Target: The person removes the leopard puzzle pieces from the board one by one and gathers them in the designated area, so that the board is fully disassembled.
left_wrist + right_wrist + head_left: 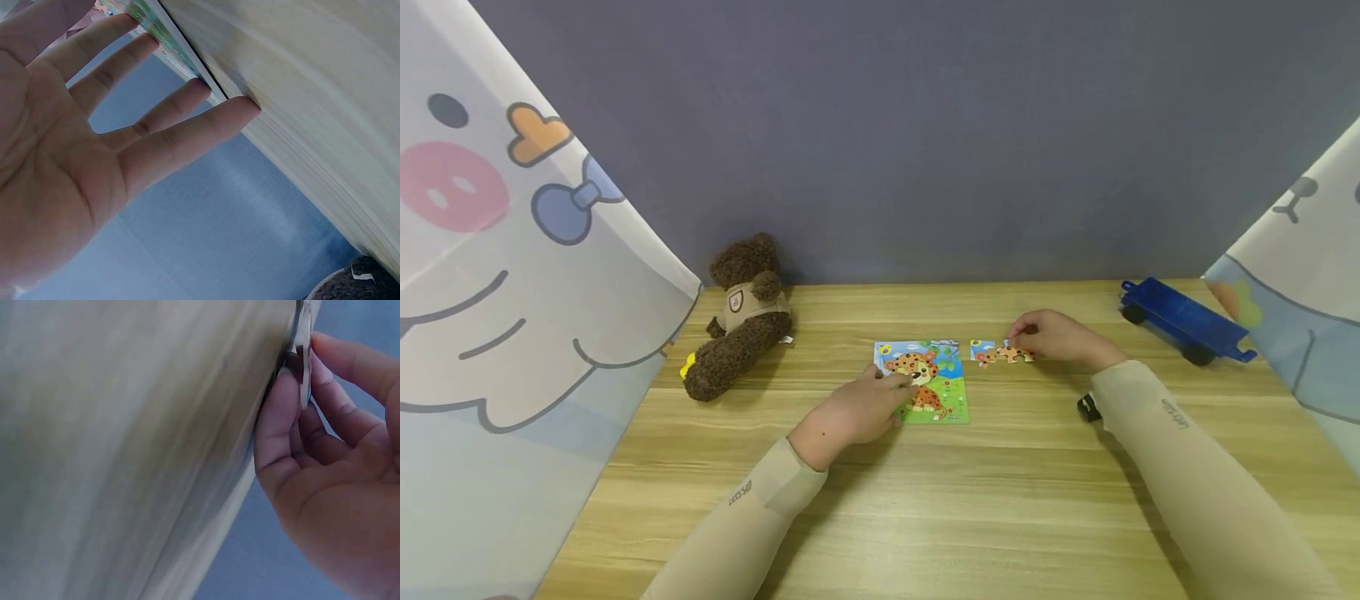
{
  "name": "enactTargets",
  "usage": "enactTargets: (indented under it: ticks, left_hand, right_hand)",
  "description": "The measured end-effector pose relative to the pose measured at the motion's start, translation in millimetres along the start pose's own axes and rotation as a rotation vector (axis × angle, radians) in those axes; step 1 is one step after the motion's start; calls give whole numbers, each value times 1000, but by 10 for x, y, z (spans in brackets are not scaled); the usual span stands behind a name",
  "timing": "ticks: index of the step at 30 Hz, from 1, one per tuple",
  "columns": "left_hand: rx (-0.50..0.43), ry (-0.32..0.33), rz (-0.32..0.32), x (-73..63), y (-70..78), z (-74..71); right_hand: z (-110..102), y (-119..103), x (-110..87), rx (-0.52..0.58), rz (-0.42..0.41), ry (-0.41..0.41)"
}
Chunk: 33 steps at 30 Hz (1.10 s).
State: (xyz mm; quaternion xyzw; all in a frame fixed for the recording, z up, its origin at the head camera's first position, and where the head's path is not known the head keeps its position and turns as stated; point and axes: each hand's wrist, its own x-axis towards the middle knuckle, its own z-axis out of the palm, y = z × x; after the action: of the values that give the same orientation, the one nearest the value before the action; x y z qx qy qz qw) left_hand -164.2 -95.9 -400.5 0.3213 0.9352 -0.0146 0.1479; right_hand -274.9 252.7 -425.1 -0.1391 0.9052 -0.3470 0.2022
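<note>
A square picture board (951, 392) with a cartoon leopard on grass lies mid-table. My left hand (868, 406) rests on its left part, fingers spread and straight; the left wrist view shows the fingertips (199, 87) along the board's edge. Right of the board, joined jigsaw pieces (983, 350) show part of a similar leopard and sky. At their right end my right hand (1054, 337) pinches a jigsaw piece (305, 381) between thumb and fingers. In the right wrist view that piece is seen edge-on, tilted up close to the tabletop.
A brown teddy bear (748, 312) in a beige shirt lies at the back left. A blue toy wagon (1183, 317) with black wheels stands at the back right. Beside the right sleeve sits a small black object (1087, 408). A grey wall (925, 150) rises behind the table.
</note>
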Motion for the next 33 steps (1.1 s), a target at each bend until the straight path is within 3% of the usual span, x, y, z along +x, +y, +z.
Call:
enactTargets:
  ticks: [33]
  left_hand:
    - [-29,-6,5,35,-28,-19]
  right_hand:
    - [-18,-96,12,-114,-52,49]
